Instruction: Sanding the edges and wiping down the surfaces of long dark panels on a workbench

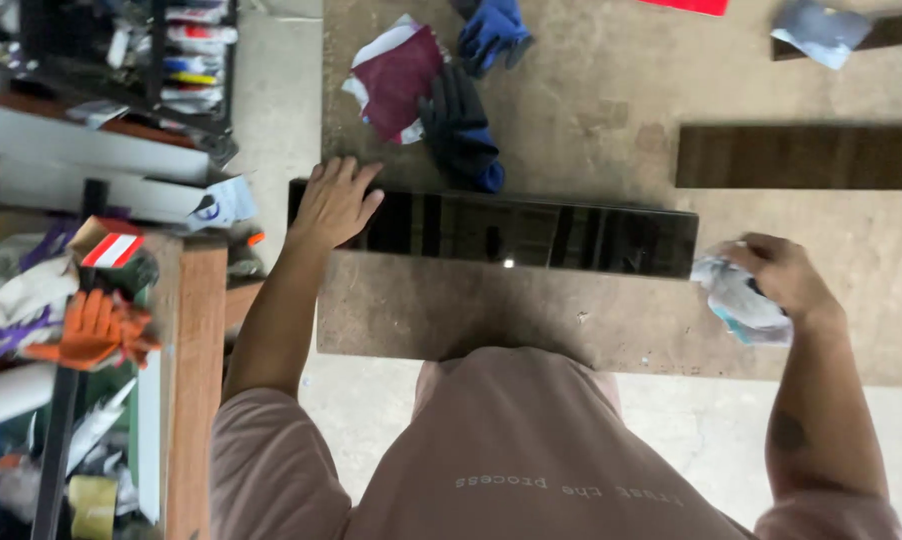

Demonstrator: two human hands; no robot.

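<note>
On black panel [531, 232], left hand [333, 204], right hand [783, 277] (clutching rag [736, 300])

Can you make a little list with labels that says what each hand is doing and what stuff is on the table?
left hand: flat on the end of the glossy black panel
right hand: closed on a crumpled white cloth, at the panel's other end
behind panel: dark and blue gloves, maroon cloth
surface: brown worktable
far right: dark wooden strip
</note>
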